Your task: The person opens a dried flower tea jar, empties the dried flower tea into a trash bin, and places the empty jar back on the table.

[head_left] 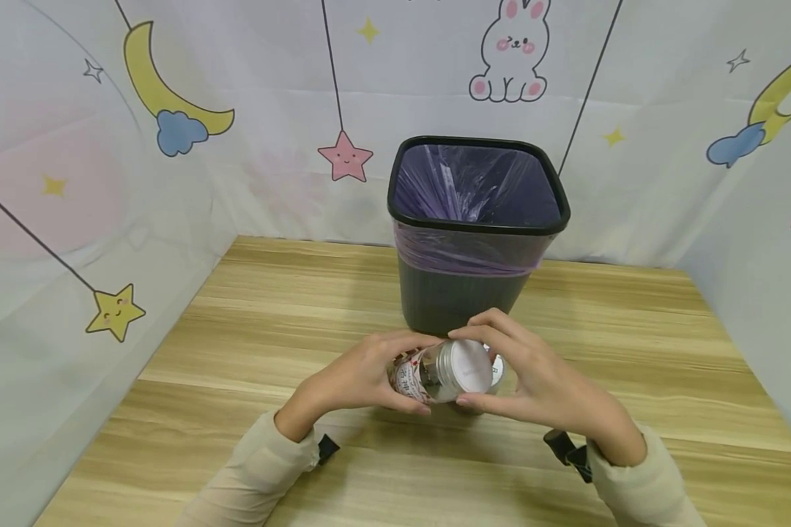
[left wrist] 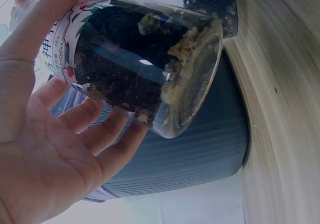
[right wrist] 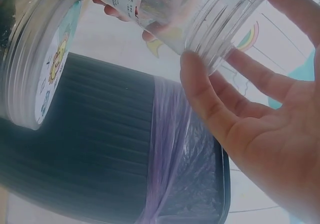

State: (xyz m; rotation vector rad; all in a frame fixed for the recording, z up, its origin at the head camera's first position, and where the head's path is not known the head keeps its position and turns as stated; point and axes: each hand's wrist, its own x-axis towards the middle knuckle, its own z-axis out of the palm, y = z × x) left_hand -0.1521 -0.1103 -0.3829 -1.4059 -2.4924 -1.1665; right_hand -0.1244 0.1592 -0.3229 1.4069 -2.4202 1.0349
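Note:
In the head view a clear jar (head_left: pixel 411 377) is held tilted, its capped end toward the right. My left hand (head_left: pixel 362 369) grips its body around the printed label. Thumb and fingers of my right hand (head_left: pixel 534 373) hold the rim of its lid (head_left: pixel 471 366). Dark dried leaves and pale yellowish bits fill the jar's bottom end (left wrist: pixel 140 59) in the left wrist view. Behind it, partly hidden, a second jar (head_left: pixel 498 371) stands on the table; the right wrist view shows a cartoon sticker on its lid (right wrist: pixel 52 59).
A dark bin (head_left: pixel 464 293) with a purple bag liner (head_left: pixel 464 249) stands just beyond the jars. The wood-patterned table (head_left: pixel 290 293) is bounded by a printed cloth backdrop (head_left: pixel 277 73) at the back and sides.

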